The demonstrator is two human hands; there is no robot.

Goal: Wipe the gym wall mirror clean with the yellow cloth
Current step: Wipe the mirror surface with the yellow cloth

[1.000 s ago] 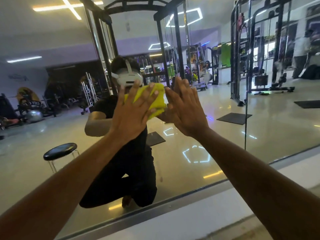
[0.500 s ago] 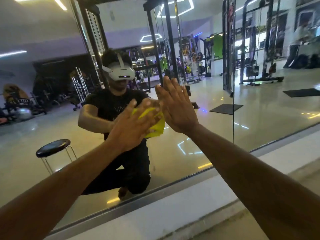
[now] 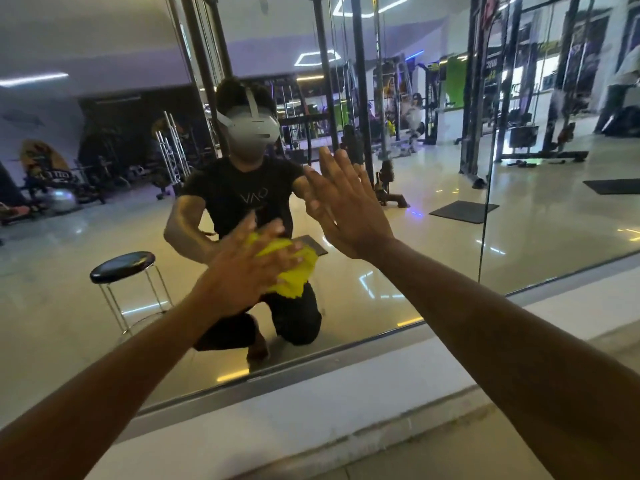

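Observation:
The wall mirror [image 3: 433, 258] fills most of the view and reflects the gym and a kneeling person. My left hand [image 3: 247, 268] presses the bunched yellow cloth [image 3: 298, 268] flat against the glass, low and left of centre. The hand covers most of the cloth, which shows only at its right and lower edge. My right hand [image 3: 346, 209] rests flat on the mirror just above and to the right of the cloth, fingers spread, holding nothing.
A metal frame strip [image 3: 311, 372] runs along the mirror's bottom edge above a white ledge [image 3: 311, 410]. A vertical seam [image 3: 485, 202] divides the mirror panels at right. A black stool [image 3: 121, 266] and gym machines appear only as reflections.
My left hand has slid the cloth downward on the glass, from head height in the reflection to about waist height. My right hand has stayed planted on the mirror.

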